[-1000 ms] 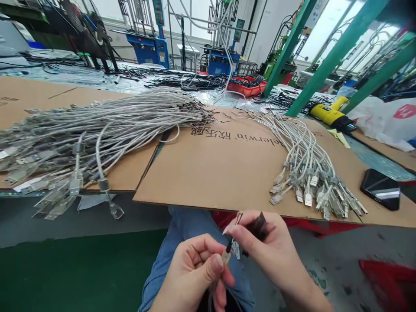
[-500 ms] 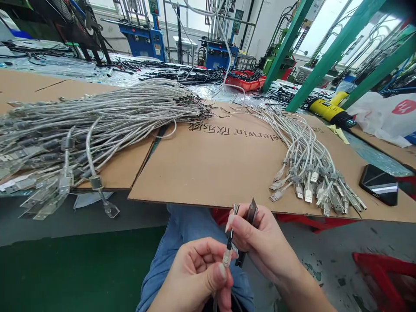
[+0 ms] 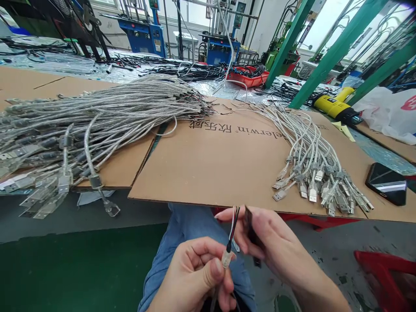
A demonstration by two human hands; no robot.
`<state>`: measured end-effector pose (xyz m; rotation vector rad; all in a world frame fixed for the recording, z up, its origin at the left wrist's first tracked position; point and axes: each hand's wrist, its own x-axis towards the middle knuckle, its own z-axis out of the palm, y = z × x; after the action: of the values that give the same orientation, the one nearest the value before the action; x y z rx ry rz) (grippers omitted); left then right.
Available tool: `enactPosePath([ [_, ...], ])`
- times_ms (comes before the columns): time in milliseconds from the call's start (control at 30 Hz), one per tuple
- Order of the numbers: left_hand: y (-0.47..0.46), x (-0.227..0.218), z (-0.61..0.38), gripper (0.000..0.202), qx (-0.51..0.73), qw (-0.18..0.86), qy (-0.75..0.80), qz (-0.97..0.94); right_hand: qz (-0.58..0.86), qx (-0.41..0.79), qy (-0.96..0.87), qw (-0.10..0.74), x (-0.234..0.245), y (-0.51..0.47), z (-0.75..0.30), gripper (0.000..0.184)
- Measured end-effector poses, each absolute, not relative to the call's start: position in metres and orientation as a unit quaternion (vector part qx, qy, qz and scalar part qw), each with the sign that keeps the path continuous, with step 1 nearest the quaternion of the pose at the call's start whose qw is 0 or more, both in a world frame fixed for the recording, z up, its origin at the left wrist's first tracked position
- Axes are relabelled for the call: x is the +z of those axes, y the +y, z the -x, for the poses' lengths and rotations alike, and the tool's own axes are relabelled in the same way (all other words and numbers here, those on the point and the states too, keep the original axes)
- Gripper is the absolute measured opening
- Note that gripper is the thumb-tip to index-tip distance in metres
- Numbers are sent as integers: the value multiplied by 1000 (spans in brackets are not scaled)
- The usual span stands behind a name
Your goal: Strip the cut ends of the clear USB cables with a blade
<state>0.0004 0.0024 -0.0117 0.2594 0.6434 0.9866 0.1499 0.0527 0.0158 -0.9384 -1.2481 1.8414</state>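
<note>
My left hand (image 3: pixel 208 273) is closed in a pinch on a clear-sheathed cable (image 3: pixel 226 259), just below its stripped end. Thin inner wires (image 3: pixel 232 227), black, white and red, stand up out of the sheath. Close by on the right, my right hand (image 3: pixel 269 240) is wrapped round a dark, flat blade-like tool (image 3: pixel 249 223) with a slanted tip. Its index finger reaches behind the wires. Both hands are in front of the cardboard's near edge, over the lap. The cable's lower part is mostly hidden by my left hand.
A large bundle of grey cables (image 3: pixel 130 104) lies on the left cardboard. A smaller bunch of USB cables (image 3: pixel 312 151) rests on the right of the cardboard sheet (image 3: pixel 208 173), beside a black phone (image 3: pixel 386 183). Behind are a yellow tool (image 3: pixel 334 107), red tray (image 3: pixel 248 79) and green posts (image 3: pixel 334 56).
My right hand has moved slightly right, away from the cable, and its thumb no longer covers the wires. More of the wires shows. My left hand has stayed in place.
</note>
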Motion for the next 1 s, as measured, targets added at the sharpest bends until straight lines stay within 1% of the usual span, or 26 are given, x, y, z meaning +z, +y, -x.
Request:
enactPosePath([
  [67, 2, -11, 1, 21, 490, 792, 336, -139, 347, 701, -553, 286, 25, 48, -159, 42],
  [100, 2, -11, 2, 23, 495, 781, 352, -146, 336, 683, -596, 257, 30, 45, -163, 40],
  [167, 2, -9, 3, 27, 497, 767, 373, -160, 321, 629, -668, 233, 39, 40, -167, 34],
  [233, 2, -9, 3, 28, 494, 760, 384, -175, 330, 570, -711, 247, 45, 36, -167, 30],
  [300, 1, -10, 3, 25, 495, 754, 390, -186, 342, 515, -739, 268, 47, 34, -165, 31],
  [400, 2, -10, 2, 23, 495, 751, 391, -194, 341, 462, -776, 262, 46, 33, -163, 28],
  [600, 5, -6, 2, 24, 488, 751, 400, -191, 352, 423, -804, 225, 47, 34, -163, 26],
  [733, 3, -5, 5, 18, 483, 750, 407, -198, 356, 394, -816, 230, 47, 34, -165, 30],
  [833, 1, -5, 7, 14, 484, 742, 414, -212, 349, 386, -821, 235, 43, 32, -165, 30],
  [933, 1, -3, 7, 17, 490, 730, 427, -212, 350, 387, -809, 272, 38, 28, -163, 27],
  [1000, 3, -2, 7, 19, 489, 734, 424, -205, 348, 390, -793, 314, 37, 27, -162, 33],
])
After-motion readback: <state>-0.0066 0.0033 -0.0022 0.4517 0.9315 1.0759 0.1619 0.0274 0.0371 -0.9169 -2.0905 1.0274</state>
